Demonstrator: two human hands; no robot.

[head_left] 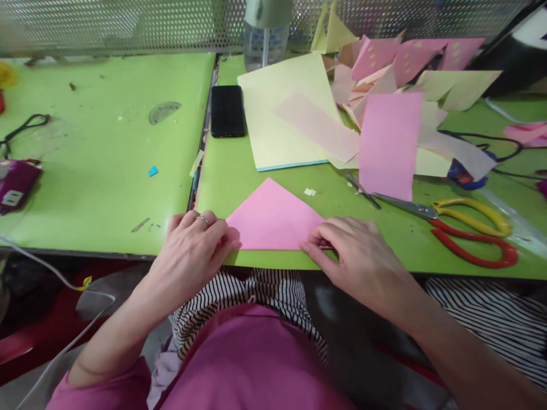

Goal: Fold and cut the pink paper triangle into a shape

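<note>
A sheet of pink paper (273,219), folded into a triangle, lies flat near the table's front edge with its point facing away from me. My left hand (196,236) pinches its left corner, fingers curled, a ring on one finger. At the opposite corner my right hand (350,247) has thumb and fingers closed on the paper along the bottom fold. Both corners are partly hidden under my fingers. Small pale paper scraps (310,192) lie just beyond the triangle's right slope.
Scissors (431,213) with yellow and red handles lie right of my right hand, beside tweezers (363,191). Behind are a pink strip (390,142), cream sheets (290,114), a black phone (228,111) and a bottle (265,40). A mesh panel (128,25) bounds the back.
</note>
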